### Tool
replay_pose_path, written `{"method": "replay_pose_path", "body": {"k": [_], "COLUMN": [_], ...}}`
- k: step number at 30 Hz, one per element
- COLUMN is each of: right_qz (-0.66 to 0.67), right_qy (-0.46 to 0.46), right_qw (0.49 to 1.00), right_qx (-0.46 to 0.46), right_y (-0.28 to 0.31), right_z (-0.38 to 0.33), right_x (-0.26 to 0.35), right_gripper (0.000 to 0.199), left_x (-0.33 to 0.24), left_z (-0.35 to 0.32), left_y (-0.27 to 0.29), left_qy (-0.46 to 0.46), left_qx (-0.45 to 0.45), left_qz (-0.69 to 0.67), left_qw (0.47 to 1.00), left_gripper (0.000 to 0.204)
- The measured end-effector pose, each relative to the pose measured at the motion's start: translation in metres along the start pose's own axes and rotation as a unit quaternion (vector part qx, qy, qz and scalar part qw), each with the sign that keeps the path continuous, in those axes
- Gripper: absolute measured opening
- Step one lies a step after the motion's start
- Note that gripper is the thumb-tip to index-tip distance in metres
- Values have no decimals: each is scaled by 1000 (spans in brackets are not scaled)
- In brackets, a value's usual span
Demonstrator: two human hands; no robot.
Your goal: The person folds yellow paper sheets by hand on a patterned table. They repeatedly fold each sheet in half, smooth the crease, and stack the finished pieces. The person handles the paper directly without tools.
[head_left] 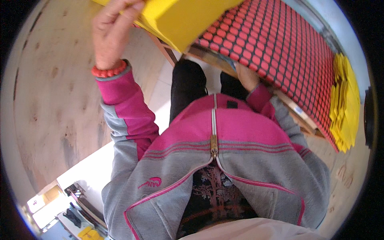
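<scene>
Fingers of our left hand (110, 34) pinch the yellow sheet's (180, 18) edge, lifted above the red mesh mat (276, 48). Right hand (246, 76) sits under the table (296, 112); its fingers we cannot tell. One-edge grip, so we judge the sheet could slip or fold.

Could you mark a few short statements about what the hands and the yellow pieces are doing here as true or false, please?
1. The left hand grips a yellow block at the top of the view. True.
2. A green band sits on the left wrist. False: the beaded bracelet there is red-orange.
3. The right hand is under the edge of the red mat with a black grid. True; whether it grips anything cannot be told.
4. The stack of yellow sheets lies at the far left. False: it lies at the right, beside the mat.
5. The jacket's zipper is fully closed. False: it is open below the pull.
</scene>
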State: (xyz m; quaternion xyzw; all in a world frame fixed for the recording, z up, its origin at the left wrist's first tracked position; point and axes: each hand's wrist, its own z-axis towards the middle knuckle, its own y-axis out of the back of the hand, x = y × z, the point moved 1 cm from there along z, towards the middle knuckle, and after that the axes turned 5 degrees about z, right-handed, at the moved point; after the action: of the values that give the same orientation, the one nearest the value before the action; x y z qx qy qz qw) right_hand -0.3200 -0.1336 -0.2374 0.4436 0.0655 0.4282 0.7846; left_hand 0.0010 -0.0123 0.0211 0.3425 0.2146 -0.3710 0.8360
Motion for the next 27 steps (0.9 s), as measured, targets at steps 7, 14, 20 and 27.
{"method": "replay_pose_path", "body": {"k": [7, 14, 20, 27], "right_qz": [106, 125, 409, 334], "right_qy": [-95, -7, 137, 350], "right_qw": [988, 960, 841, 865], "right_qx": [65, 249, 327, 130], "right_y": [-9, 65, 173, 218], "right_z": [-6, 5, 76, 213], "right_x": [-12, 43, 110, 153], "right_gripper": [41, 31, 9, 14], "left_x": [-17, -13, -10, -15], "left_z": [4, 4, 3, 2], "left_y": [-5, -5, -3, -1], "left_qy": [-28, -28, -31, 30], "left_qx": [29, 39, 44, 49], "left_qz": [11, 1, -29, -61], "left_qw": [999, 999, 998, 996], "left_gripper": [21, 25, 26, 27]}}
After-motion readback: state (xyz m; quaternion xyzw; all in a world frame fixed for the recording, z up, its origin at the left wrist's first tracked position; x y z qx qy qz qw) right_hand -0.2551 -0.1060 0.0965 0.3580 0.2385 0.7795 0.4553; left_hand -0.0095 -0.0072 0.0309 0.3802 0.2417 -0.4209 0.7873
